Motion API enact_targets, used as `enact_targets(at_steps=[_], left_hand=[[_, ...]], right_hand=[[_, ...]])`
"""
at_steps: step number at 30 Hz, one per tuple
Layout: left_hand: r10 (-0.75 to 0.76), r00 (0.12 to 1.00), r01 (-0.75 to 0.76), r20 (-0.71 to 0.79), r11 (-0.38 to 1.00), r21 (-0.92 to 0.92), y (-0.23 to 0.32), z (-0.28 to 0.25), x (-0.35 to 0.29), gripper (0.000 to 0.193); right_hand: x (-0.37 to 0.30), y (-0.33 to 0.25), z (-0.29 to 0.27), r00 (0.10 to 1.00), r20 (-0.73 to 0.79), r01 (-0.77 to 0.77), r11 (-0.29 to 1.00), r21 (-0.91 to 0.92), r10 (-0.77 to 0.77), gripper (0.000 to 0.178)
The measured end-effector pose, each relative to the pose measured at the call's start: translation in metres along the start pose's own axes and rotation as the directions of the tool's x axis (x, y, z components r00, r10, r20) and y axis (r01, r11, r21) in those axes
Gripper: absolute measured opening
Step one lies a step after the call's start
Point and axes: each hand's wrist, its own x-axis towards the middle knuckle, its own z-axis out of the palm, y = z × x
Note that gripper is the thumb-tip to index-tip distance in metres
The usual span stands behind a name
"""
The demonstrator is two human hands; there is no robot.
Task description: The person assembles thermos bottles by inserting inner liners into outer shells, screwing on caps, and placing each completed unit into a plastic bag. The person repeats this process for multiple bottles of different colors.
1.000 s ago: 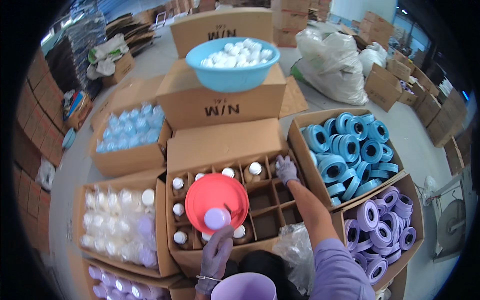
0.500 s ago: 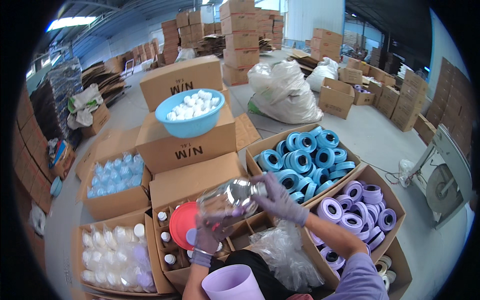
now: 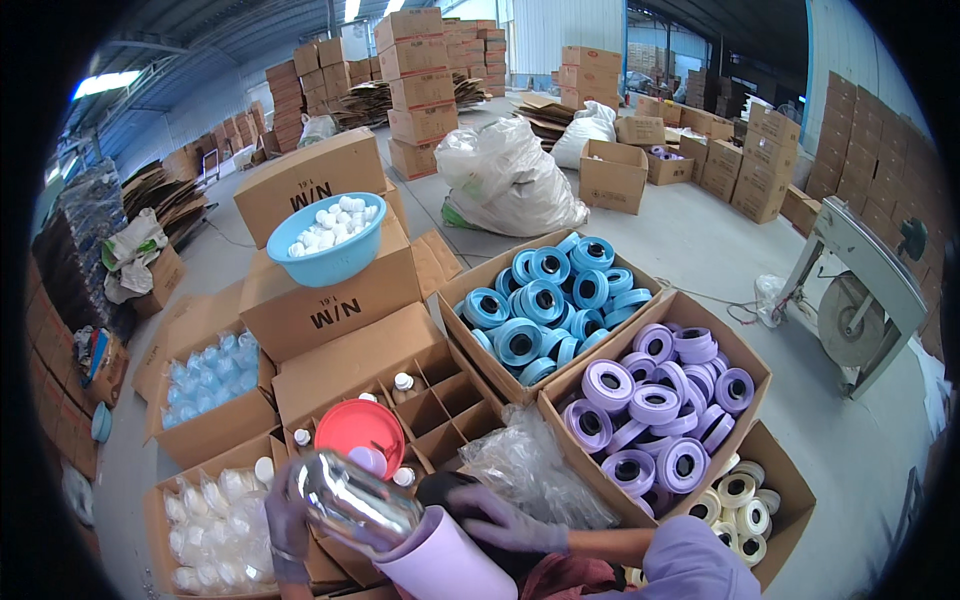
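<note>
A silvery glass flask liner lies tilted, its rounded end up to the left. Its lower end goes into the mouth of a purple cylindrical shell at the lower edge. My gloved left hand is closed on the liner's rounded end from the left. My gloved right hand is beside the shell's rim, fingers stretched out and holding nothing; whether it touches the shell I cannot tell. Just beyond the liner sits a red round lid or dish with a small lilac cap on it.
Under the red piece stands a divided carton with several white-capped bottles. Cartons of blue rings, purple rings and cream rings are at right. Clear plastic bags lie between. A blue basin of white caps sits on boxes.
The liner has moved down and left from above the divided carton, and its narrow end has entered the purple shell. My right hand has let go of its neck. The view has turned right.
</note>
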Motion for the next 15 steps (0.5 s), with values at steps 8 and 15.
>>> enact_targets(at_steps=[8,15], left_hand=[[-0.343,0.938,0.345,-0.038,0.937,0.057,-0.038,0.026,-0.160,0.064],[-0.236,0.971,0.235,0.019,0.971,0.043,-0.003,0.039,-0.165,0.063]], right_hand=[[-0.109,0.008,0.064,0.916,0.273,0.326,0.942,-0.075,-0.295,0.066],[0.070,-0.059,0.063,0.804,0.487,0.338,0.936,0.095,-0.340,0.082]])
